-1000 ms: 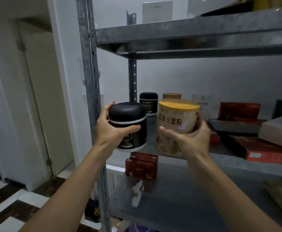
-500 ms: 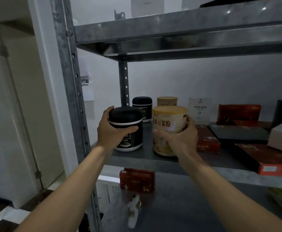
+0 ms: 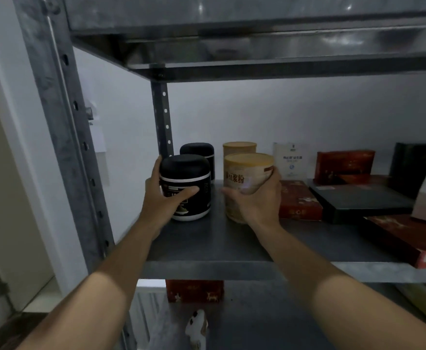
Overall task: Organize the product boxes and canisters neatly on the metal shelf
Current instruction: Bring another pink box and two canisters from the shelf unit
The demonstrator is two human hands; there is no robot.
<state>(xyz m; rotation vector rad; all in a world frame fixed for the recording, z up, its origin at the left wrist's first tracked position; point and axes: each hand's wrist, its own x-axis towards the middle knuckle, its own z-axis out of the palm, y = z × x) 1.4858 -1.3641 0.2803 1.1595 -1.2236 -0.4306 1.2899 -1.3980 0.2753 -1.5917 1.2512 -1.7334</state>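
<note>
Since half a second ago I've pushed both deeper onto the shelf (image 3: 219, 248). My left hand (image 3: 161, 203) clamps its fingers round the black jar (image 3: 189, 183), and my right hand (image 3: 260, 200) wraps the tan canister (image 3: 244, 173), whose base hides behind my palm. Behind them, the rear jar (image 3: 199, 150) and rear canister (image 3: 239, 147) are half covered.

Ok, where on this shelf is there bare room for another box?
Bare metal runs along the front of the shelf, bordered by the black jar in the left hand, the yellow canister in the right hand, and the long red box. A narrow gap lies between jar and canister. Right of the canister is crowded with boxes.
</note>
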